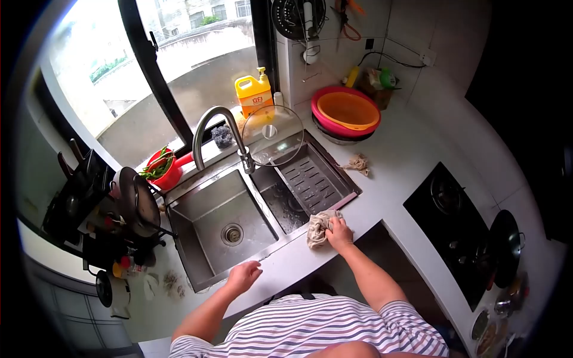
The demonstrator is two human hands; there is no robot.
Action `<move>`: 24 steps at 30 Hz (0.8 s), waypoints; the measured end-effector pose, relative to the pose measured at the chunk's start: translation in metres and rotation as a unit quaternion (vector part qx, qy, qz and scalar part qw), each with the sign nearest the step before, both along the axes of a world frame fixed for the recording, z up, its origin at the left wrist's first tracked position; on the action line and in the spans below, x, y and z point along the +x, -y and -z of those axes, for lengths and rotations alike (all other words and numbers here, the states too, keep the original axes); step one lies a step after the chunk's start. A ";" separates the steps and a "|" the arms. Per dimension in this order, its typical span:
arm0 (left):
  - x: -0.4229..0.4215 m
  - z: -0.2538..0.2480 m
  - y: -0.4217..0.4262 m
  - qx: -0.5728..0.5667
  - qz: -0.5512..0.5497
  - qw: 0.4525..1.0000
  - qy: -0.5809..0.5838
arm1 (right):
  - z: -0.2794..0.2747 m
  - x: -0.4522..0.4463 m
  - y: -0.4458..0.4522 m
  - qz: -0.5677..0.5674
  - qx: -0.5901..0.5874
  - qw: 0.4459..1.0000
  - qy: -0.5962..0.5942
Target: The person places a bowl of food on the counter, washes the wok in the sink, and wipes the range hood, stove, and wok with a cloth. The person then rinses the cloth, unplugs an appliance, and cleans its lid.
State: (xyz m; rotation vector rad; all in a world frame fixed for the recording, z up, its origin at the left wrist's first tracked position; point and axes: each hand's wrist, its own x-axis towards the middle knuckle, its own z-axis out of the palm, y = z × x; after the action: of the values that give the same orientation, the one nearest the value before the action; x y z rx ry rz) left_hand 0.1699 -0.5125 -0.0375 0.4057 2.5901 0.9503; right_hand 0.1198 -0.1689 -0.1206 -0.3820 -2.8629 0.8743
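My right hand [339, 233] grips a crumpled beige cloth [318, 229] on the white counter, at the front edge of the sink's right basin. My left hand [243, 277] hovers near the counter's front edge, before the left basin, with loosely curled fingers and nothing visible in them. Between the hands runs the front rim of the double steel sink [279, 243]. A curved faucet [222, 111] rises behind the basins. In the right basin sits a slotted drain tray [312, 179]. The left basin shows its round drain [232, 234].
A glass lid [273, 136] leans behind the faucet near a yellow detergent jug [253, 95]. Stacked bowls [347, 111] and another rag [358, 164] lie right of the sink. The black stove [449, 235] is at right. A red pot of green vegetables [170, 175] and a pan rack [136, 203] stand left.
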 end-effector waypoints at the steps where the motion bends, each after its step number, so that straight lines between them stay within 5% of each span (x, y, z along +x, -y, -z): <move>1: -0.006 -0.006 0.000 0.000 -0.015 1.000 -0.011 | -0.003 0.002 -0.001 -0.001 0.003 1.000 -0.004; 5: -0.028 0.002 -0.011 0.010 0.000 1.000 -0.002 | -0.019 -0.010 -0.002 -0.021 0.031 0.998 0.049; 8: -0.047 0.013 -0.035 -0.008 0.032 0.999 -0.009 | -0.052 -0.043 -0.010 -0.133 0.086 0.960 0.232; 11: -0.063 0.024 -0.064 0.055 0.031 0.997 -0.052 | -0.086 -0.099 -0.016 -0.259 0.166 0.910 0.279; 15: -0.069 0.031 -0.098 0.105 0.027 0.988 -0.111 | -0.103 -0.210 0.002 -0.158 0.043 0.984 0.075; 19: -0.071 0.019 -0.105 0.136 0.034 0.985 -0.104 | -0.075 -0.318 0.039 -0.133 0.063 0.986 0.073; 24: -0.064 0.015 -0.072 0.110 -0.087 0.989 -0.047 | -0.056 -0.371 0.061 -0.113 0.094 0.979 0.142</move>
State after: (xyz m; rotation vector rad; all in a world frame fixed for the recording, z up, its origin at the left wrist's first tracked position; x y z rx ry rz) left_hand 0.1056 -0.4400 -0.0527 0.2899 2.6469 1.3153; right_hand -0.2516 -0.2303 -0.0645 -0.1750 -3.2692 0.6133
